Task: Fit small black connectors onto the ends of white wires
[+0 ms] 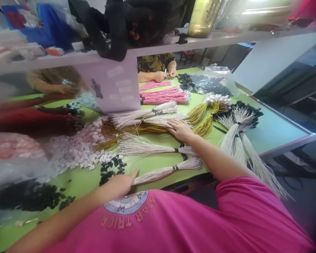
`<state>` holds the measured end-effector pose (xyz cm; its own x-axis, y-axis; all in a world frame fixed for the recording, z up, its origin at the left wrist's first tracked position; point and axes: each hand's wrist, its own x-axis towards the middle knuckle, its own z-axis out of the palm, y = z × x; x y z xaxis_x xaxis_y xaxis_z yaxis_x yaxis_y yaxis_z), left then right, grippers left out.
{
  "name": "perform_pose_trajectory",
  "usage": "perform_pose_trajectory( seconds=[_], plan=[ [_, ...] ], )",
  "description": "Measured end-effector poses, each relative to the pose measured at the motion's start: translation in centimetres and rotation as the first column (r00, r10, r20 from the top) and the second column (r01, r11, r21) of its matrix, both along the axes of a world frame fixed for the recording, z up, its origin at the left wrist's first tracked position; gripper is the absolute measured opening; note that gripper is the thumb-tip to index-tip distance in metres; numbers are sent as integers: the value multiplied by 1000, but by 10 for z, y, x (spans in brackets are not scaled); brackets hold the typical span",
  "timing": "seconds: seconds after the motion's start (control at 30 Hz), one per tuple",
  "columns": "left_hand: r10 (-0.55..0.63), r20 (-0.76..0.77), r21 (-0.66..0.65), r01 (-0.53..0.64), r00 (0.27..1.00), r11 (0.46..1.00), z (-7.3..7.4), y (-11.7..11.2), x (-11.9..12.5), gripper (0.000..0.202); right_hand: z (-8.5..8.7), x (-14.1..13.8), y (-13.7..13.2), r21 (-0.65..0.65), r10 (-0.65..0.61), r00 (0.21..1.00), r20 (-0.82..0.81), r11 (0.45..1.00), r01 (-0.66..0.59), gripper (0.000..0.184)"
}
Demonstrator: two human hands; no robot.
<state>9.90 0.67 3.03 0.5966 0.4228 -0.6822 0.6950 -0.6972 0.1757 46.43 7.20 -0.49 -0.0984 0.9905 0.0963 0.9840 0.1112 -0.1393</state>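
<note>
Near the middle of the head view, just toward three o'clock, we lay our right hand (181,130) flat across the upper white wires (164,119), fingers loosely extended rather than pinching. Toward seven o'clock, our left hand (121,184) is at the left end of the lower white bundle (163,173), one finger stretched out; we cannot tell whether the rest grip its wires. That bundle lies at six o'clock, bound with black tape, and between our hands sits another white bundle (150,148), also taped. At eight o'clock, black connectors (112,168) lie just beside our left hand, with pale connectors (79,149) heaped beyond them. Yellow wires (204,124) fan out at three o'clock, just beside our right hand. At twelve o'clock we see pink wires (164,95) and, beyond them, a co-worker's hands (160,76).
</note>
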Motion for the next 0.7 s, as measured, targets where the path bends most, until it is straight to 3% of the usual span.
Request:
perform_pose_trajectory(
  seconds=[0.43,0.7],
  plan=[
    [-10,-38,16,10,999,1000,-10,2,-3,78,-17,-3,-8,116,-36,999,-24,993,38,55],
    [41,-54,15,-40,998,999,9,-2,7,74,-24,0,-4,82,-58,998,-27,995,60,56]
  ],
)
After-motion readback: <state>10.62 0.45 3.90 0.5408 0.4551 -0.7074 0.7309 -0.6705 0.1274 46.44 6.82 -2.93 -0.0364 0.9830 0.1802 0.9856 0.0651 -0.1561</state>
